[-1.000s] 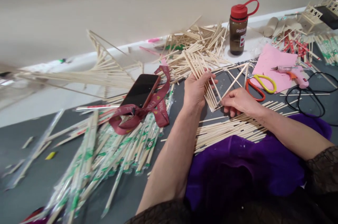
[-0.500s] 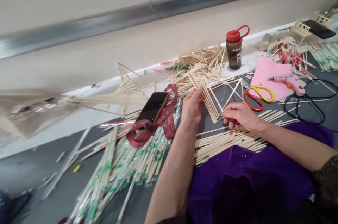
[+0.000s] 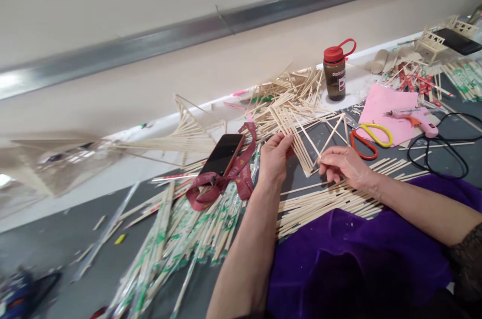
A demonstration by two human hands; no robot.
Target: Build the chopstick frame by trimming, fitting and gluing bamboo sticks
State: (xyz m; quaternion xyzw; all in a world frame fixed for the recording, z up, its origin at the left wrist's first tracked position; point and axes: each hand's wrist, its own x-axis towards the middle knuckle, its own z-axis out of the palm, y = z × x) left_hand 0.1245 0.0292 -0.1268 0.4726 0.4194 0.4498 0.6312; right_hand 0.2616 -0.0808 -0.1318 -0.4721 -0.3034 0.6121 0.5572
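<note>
My left hand [image 3: 276,156] is closed on the side of a wooden stick frame [image 3: 297,141], thumb on top of a row of parallel sticks. The frame is built of thin chopstick-like sticks, with a row of slats on the left and triangles on the right. My right hand [image 3: 344,163] pinches the frame near its lower corner, where sticks meet, thumb and forefinger together. Many loose wooden sticks [image 3: 320,211] lie below my hands, beside the purple cloth [image 3: 339,244] over my lap. A heap of sticks [image 3: 286,88] rises behind the frame.
Right of the frame lie scissors [image 3: 364,143] with red and yellow handles, and a pink glue gun [image 3: 422,117] with a black cord [image 3: 427,158]. A bottle [image 3: 334,78] stands behind. Left are a phone [image 3: 222,153], a red lanyard [image 3: 241,181], wrapped chopsticks [image 3: 161,254] and a stick model [image 3: 192,131].
The view has shifted slightly. My right hand's fingertips have come onto the frame's stick joint, and the frame's triangles have turned a little. My left hand keeps its hold.
</note>
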